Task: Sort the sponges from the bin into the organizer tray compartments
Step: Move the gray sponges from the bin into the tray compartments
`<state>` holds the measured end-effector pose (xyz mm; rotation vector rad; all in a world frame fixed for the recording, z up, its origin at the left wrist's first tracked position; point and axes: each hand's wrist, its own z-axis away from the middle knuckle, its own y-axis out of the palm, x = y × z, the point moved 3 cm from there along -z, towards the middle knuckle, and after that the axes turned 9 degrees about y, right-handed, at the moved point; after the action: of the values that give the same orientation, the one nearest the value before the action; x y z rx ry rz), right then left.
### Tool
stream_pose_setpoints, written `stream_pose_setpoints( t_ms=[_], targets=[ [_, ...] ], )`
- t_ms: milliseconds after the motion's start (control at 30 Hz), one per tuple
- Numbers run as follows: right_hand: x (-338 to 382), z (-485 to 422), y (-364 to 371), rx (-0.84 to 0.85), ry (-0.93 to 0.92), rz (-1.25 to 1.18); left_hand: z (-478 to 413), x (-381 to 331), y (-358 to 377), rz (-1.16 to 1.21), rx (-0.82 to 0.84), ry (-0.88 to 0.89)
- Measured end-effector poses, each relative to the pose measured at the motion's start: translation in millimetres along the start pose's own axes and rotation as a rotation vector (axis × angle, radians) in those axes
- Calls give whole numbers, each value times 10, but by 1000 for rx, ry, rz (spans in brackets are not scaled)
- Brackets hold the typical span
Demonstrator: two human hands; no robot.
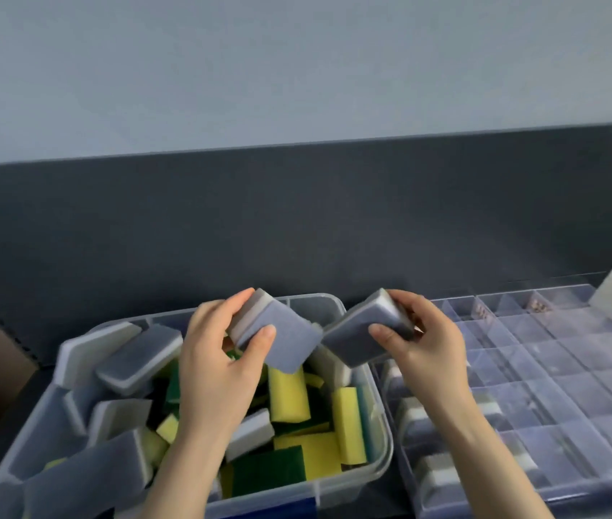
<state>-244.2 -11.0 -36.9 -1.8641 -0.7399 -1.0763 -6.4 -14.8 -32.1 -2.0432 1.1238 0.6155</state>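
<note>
From the head camera, the left hand (218,354) is pinching a grey sponge (274,337) above the clear bin (338,485), the right hand (428,346) is gripping another grey sponge (360,339) near the organizer tray (566,372), both sitting on a dark surface (297,237) under a pale wall (297,69)

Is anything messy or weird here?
A bit messy: the sponges in the bin lie jumbled at all angles, grey ones leaning over its left rim. Each hand, left and right, holds a grey sponge. Nothing looks spilled or broken.
</note>
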Motion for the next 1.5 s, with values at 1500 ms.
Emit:
stream_pose_setpoints(
  t_ms=[1500],
  targets=[
    [-1908, -2362, -1511, 557, -194, 437, -787, -729, 3445, -486, 813, -35]
  ],
)
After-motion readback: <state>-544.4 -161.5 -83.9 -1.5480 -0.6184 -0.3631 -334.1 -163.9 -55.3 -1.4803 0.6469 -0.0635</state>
